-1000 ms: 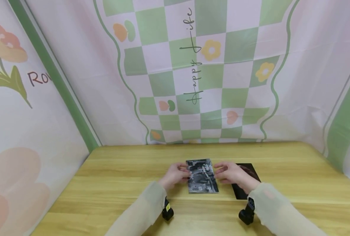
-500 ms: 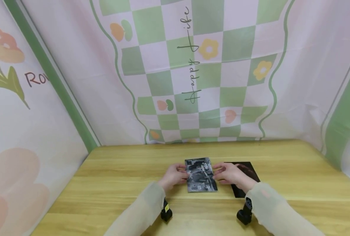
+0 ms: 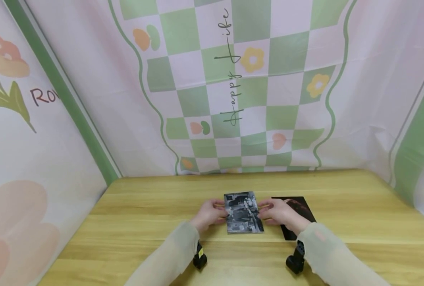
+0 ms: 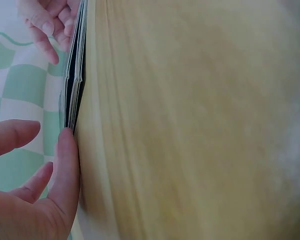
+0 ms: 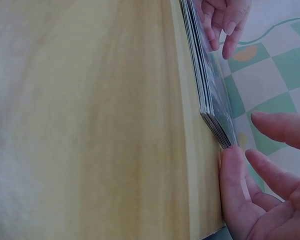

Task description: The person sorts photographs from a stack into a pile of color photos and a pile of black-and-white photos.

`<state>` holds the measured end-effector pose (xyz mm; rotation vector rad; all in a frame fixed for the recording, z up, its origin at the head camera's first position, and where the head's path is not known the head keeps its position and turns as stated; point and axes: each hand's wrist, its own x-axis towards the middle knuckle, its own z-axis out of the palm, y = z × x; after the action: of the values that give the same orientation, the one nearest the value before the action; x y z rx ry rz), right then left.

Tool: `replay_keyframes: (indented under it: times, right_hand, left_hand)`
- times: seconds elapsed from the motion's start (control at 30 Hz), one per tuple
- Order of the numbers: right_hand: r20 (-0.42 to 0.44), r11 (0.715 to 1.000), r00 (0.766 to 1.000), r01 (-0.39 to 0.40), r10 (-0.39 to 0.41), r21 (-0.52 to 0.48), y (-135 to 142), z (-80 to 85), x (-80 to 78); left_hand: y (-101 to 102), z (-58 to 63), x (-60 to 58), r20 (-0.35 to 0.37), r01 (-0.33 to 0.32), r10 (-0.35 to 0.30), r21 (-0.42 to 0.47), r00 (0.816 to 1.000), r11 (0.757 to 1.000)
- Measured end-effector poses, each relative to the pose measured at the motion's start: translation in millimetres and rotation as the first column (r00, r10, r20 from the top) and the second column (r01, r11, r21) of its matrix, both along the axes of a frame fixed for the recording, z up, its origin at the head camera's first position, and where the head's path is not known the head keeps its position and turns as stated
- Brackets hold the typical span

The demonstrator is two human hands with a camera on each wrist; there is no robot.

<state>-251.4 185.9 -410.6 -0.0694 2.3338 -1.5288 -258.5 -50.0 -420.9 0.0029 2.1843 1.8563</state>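
Note:
A stack of photo cards (image 3: 243, 212) lies on the wooden table, its top one a black-and-white picture. From the left side my left hand (image 3: 209, 213) meets the long edge; in the left wrist view its thumb (image 4: 66, 165) touches the stack's corner while the other fingers spread apart. My right hand (image 3: 278, 211) is at the opposite edge, its thumb (image 5: 233, 172) against the near corner in the right wrist view and its fingers loosely extended. Several layered edges of the stack (image 5: 204, 95) show there. Neither hand wraps around the cards.
A dark card (image 3: 290, 233) lies to the right of the stack, partly hidden under my right hand and wrist. The wooden table (image 3: 144, 222) reaches back to a green-and-white checkered cloth (image 3: 255, 119). A printed cloth wall (image 3: 72, 190) borders the left side.
Both hands stay at the sides of the stack with only slight shifts. The dark card's far left corner has come into sight beside my right hand. The stack looks unchanged.

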Motion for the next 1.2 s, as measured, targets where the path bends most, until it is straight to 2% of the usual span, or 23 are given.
replay_keyframes:
  times: [0.33, 0.63, 1.2]
  right_hand:
    - [0.001, 1.000, 1.000, 0.005, -0.005, 0.004, -0.8, -0.1, 0.4]
    - [-0.005, 0.999, 0.999, -0.038, 0.038, 0.016, -0.7, 0.7, 0.6]
    - [-0.026, 0.999, 1.000, 0.001, 0.000, 0.033, -5.0, 0.2, 2.5]
  left_hand:
    - [-1.2, 0.5, 0.7, -0.003, 0.010, -0.010, 0.005, 1.000, 1.000]
    - [-1.4, 1.2, 0.6, 0.010, 0.003, -0.003, 0.005, 1.000, 1.000]
    - [0.1, -2.7, -0.5, -0.004, -0.011, 0.011, 0.008, 1.000, 1.000]
